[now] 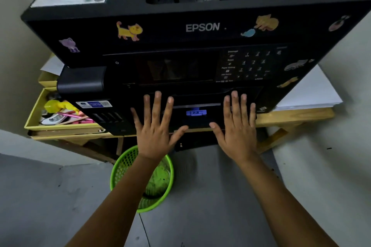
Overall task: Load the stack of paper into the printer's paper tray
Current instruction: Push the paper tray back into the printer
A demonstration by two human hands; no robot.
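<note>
Left hand (154,126) flat on printer (180,28) tray front (195,119) (fingers spread), right hand (236,126) likewise, palms down

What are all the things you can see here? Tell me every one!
printer: one, black, on the wooden table
animal stickers: several, yellow, purple, blue and grey, on the printer's front
blue tab: one, low on the printer's front, between the hands
paper stack: one, white, on the table right of the printer
wooden table: one, light brown, under the printer
yellow box: one, left of the printer, holding pink pens and bits
bin: one, green mesh, on the grey floor under the table
left hand: open, fingers spread, flat on the printer's front
right hand: open, fingers spread, likewise
</note>
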